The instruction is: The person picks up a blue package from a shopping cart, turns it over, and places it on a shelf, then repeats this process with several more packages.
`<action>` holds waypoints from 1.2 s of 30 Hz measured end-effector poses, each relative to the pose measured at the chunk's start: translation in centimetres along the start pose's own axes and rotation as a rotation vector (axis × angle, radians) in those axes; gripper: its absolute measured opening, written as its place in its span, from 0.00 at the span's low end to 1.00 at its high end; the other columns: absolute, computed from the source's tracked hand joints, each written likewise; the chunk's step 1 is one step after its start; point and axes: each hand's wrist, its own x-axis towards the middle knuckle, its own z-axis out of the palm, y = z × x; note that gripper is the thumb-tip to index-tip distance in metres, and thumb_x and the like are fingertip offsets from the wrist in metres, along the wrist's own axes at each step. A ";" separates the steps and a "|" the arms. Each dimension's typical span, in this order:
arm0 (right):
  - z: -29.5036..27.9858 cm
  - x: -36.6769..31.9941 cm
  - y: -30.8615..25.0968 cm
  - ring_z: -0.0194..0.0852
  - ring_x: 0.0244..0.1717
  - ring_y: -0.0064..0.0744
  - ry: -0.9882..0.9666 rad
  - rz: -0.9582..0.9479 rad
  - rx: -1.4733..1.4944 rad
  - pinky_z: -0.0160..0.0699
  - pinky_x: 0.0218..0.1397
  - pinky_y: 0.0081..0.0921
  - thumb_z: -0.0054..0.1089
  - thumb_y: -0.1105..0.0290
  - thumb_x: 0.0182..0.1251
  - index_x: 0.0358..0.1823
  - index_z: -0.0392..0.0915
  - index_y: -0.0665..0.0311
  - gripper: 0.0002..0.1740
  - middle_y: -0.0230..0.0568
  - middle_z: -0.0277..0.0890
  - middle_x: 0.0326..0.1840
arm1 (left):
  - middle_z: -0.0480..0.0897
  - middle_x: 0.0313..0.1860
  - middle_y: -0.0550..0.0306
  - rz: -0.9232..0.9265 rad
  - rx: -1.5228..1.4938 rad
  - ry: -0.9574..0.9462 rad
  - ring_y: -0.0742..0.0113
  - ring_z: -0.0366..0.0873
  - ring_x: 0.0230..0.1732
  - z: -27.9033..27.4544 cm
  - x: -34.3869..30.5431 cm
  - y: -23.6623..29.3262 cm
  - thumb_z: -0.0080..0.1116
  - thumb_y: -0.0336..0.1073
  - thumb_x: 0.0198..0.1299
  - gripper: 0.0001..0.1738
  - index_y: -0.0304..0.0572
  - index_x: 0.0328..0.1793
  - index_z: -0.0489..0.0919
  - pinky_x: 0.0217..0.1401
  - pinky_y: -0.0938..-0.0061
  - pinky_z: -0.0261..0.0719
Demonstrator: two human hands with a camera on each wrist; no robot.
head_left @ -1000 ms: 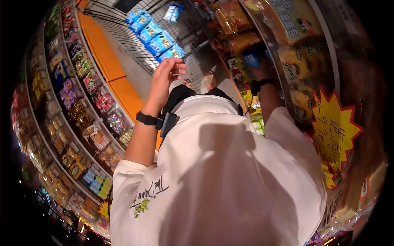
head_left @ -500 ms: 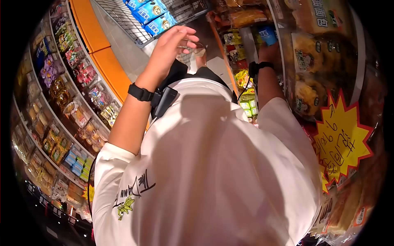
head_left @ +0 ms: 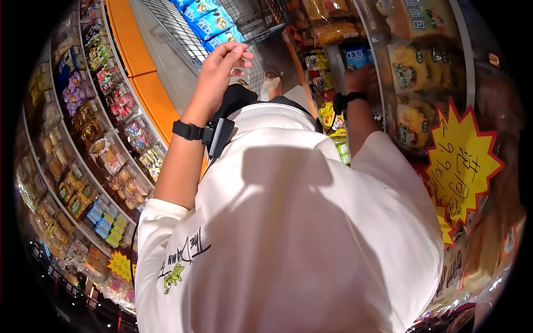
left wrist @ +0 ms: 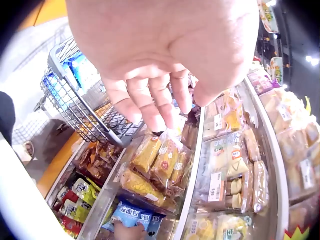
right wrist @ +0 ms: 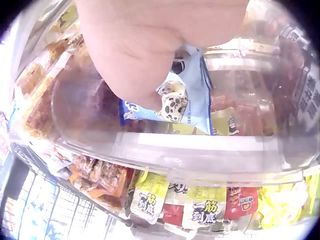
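Note:
My right hand reaches into a clear shelf bin on the right and grips a blue snack packet with a cookie picture. In the left wrist view that hand shows low down, on the blue packets. My left hand is raised in front of my chest, fingers loosely curled, holding nothing. It hangs near the wire shopping cart.
The cart holds several blue packets. Snack shelves line the left of the aisle, and bread and cake packs fill the right shelves. A yellow star price tag sticks out at the right.
My right hand has gone from a lower spot up to the bin with the blue packet. The left hand stays raised, its position barely changed.

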 end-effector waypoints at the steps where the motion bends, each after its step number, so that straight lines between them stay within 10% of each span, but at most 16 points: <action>1: -0.2 -0.2 0.0 0.53 0.76 0.61 -0.025 -0.024 -0.008 0.57 0.74 0.57 0.68 0.58 0.61 0.79 0.51 0.64 0.49 0.56 0.53 0.79 | 0.84 0.48 0.57 0.015 -0.001 0.006 0.72 0.82 0.47 -0.3 0.0 0.2 0.52 0.43 0.74 0.16 0.40 0.57 0.77 0.50 0.78 0.76; 5: -3.0 -1.1 -1.1 0.52 0.76 0.62 -0.303 -0.078 0.008 0.58 0.76 0.56 0.66 0.57 0.63 0.80 0.48 0.64 0.50 0.56 0.48 0.81 | 0.84 0.48 0.56 0.025 -0.009 0.031 0.72 0.82 0.47 -1.6 -0.3 0.8 0.52 0.42 0.74 0.14 0.41 0.56 0.76 0.50 0.78 0.76; 14: 3.0 -0.3 1.2 0.71 0.63 0.59 0.127 -0.299 0.347 0.73 0.64 0.48 0.66 0.62 0.59 0.69 0.67 0.63 0.36 0.61 0.70 0.64 | 0.82 0.49 0.57 -0.064 -0.078 -0.025 0.69 0.79 0.49 -6.2 1.6 0.4 0.51 0.42 0.74 0.14 0.42 0.58 0.75 0.50 0.73 0.76; 24: 3.5 -11.9 -7.0 0.78 0.50 0.50 -0.005 -0.586 0.640 0.76 0.55 0.37 0.51 0.81 0.61 0.42 0.82 0.63 0.12 0.50 0.79 0.46 | 0.82 0.49 0.58 -0.082 -0.146 -0.284 0.69 0.79 0.49 -13.3 8.9 4.4 0.54 0.42 0.73 0.15 0.42 0.57 0.77 0.51 0.74 0.75; 28: 4.4 -15.5 -11.4 0.81 0.36 0.32 -0.195 -0.233 0.732 0.79 0.42 0.27 0.55 0.76 0.68 0.44 0.84 0.68 0.09 0.46 0.83 0.40 | 0.82 0.47 0.60 -0.116 -0.197 -0.361 0.71 0.79 0.47 -17.9 10.7 5.4 0.55 0.43 0.73 0.13 0.45 0.55 0.77 0.50 0.75 0.75; 36: 5.1 -21.8 -19.5 0.80 0.33 0.29 -0.233 -0.153 0.756 0.78 0.40 0.26 0.56 0.72 0.71 0.45 0.83 0.68 0.10 0.43 0.83 0.34 | 0.82 0.47 0.58 -0.298 -0.138 -0.357 0.71 0.79 0.46 -27.5 12.5 5.0 0.49 0.40 0.74 0.11 0.43 0.55 0.76 0.49 0.76 0.75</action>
